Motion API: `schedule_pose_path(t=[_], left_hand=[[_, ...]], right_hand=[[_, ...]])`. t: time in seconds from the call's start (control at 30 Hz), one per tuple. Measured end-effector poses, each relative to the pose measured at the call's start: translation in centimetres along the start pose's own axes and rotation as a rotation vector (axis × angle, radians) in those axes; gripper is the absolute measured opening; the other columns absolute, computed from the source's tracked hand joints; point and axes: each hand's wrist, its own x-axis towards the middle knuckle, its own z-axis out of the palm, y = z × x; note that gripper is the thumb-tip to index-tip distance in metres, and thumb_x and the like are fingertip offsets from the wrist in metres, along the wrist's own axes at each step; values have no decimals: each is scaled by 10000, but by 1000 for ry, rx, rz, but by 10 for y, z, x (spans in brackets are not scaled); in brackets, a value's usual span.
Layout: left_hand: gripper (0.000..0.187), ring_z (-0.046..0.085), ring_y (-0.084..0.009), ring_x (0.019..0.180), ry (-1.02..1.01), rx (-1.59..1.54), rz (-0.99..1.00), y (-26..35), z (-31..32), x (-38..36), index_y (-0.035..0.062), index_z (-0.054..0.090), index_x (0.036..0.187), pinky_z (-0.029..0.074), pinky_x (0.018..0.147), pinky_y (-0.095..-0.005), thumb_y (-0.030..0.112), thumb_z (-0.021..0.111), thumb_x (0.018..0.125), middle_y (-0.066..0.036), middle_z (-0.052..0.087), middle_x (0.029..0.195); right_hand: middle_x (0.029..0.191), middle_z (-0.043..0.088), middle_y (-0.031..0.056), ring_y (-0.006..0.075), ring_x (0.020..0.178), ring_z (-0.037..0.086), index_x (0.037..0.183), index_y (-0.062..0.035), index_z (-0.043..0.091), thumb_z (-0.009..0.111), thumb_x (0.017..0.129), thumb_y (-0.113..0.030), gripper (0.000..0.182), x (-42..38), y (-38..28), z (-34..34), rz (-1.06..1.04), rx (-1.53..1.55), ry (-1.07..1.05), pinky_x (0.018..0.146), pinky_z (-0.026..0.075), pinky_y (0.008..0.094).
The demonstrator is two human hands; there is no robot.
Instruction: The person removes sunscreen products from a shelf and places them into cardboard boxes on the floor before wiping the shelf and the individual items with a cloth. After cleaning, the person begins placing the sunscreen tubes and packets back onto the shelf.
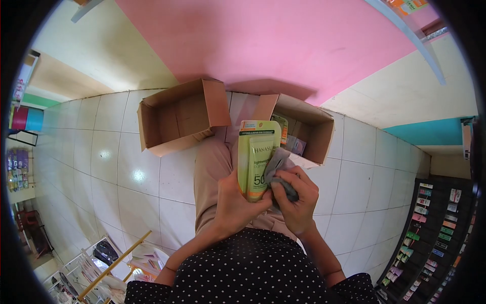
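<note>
My left hand (234,201) is closed around the lower left edge of a green sunscreen pack (256,143), held upright over my lap. A pale green tube shows behind its clear front, with "50" printed in large figures. My right hand (298,198) grips a bunched grey cloth (278,163), which lies against the right side of the pack and covers part of the lettering. Just beyond, an open cardboard box (320,136) contains another green pack (281,126) and some items partly hidden by the pack I hold.
A second open cardboard box (216,104) stands on the white tiled floor (174,197) to the left, near the pink wall (253,43). Black shelving (430,238) with small products is at the right. A rack with a yellow bar (116,263) stands at the lower left.
</note>
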Motion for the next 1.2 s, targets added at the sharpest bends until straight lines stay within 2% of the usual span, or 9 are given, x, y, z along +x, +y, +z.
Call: schedule_pose_path(t=[0.13,0.2,0.33,0.4,0.47,0.6,0.8,1.07,1.2], left_hand=[[351,592,-120,686,-42,-13,-77,2,0,-1,-37,529,908,481,632,-259,59,670,601,-91,611,753],[347,590,-117,694,-56,-62,-107,3,-1,-1,-36,530,906,484,635,-259,61,675,606,-90,612,766],[338,583,-121,700,-70,-232,-194,2,-4,2,-41,530,907,489,641,-253,66,680,624,-86,603,783],[344,579,-120,700,-69,-256,-202,0,-2,2,-44,528,917,490,641,-252,69,681,630,-86,600,794],[374,575,-116,721,-63,-262,-156,0,-1,1,-41,516,947,484,650,-246,65,677,626,-79,592,825],[394,568,-113,747,-94,-141,-118,5,-2,-1,-36,505,965,478,657,-240,55,669,619,-73,586,850],[412,557,-104,753,-57,-205,-74,5,-6,1,-33,499,966,473,666,-243,53,664,599,-68,585,819],[452,533,-85,753,-281,-226,-203,8,-18,13,-28,499,981,457,649,-230,46,675,571,-38,575,830],[471,528,-78,761,-336,-190,-124,17,-30,21,-30,498,989,454,651,-226,44,684,563,-33,571,840]], right_hand=[[735,522,62,106,626,484,791,38,567,592,731,-34,97,15,-3,-1,24,-18,108,557,396,214],[747,523,28,77,633,466,771,11,563,576,778,-93,105,21,-2,-17,343,225,-5,561,385,195],[710,540,-25,28,623,453,781,-3,565,559,815,-155,155,27,-5,-37,295,504,242,550,394,182],[764,576,17,77,661,493,811,13,578,567,792,-115,131,14,-13,-31,268,331,270,605,419,217],[904,601,87,178,792,514,892,19,595,584,737,-62,175,5,-14,-16,-175,-197,-42,662,423,274],[1051,568,125,269,933,467,958,12,599,587,688,-28,274,3,-6,-6,-232,-329,-12,727,396,319],[1076,573,104,269,1001,446,959,-2,612,545,725,-78,255,-10,-7,-10,-275,-244,-139,805,303,348],[1039,593,85,258,1169,396,957,-50,625,524,761,-169,251,1,-2,-9,-251,-302,-136,928,174,444],[1011,605,68,280,1177,385,910,-69,645,498,776,-188,232,-6,1,-8,-348,-219,-250,997,-27,502]])
